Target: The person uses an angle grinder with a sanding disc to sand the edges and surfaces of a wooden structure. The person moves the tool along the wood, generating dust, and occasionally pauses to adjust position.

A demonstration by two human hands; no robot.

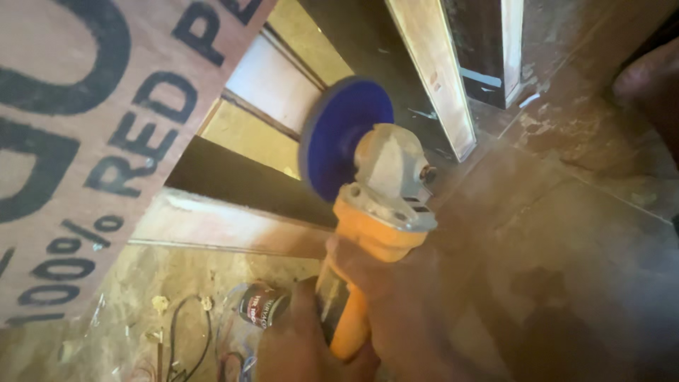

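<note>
Orange plastic-bodied angle grinder (368, 240) with a grey metal head and round blue disc (341, 136), held up at centre frame.

Right hand (396, 304) is wrapped tight around its body; left hand (300, 343) closes on the rear end. Behind stand a reddish plywood sheet (85, 127) with black print and pale timber boards (435, 71). Below lies a dusty, chip-strewn floor (155, 283) with thin wires (187, 332).

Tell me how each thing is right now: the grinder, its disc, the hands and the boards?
Grinder: held up off the floor, disc end pointing away.
Blue disc: mounted on the grinder, touching nothing; spinning or not, cannot tell.
Right hand: wrapped around the orange body.
Left hand: closed around the rear end.
Printed board: tilted, at the left.
Cables: lying loose on the dusty floor.
</note>
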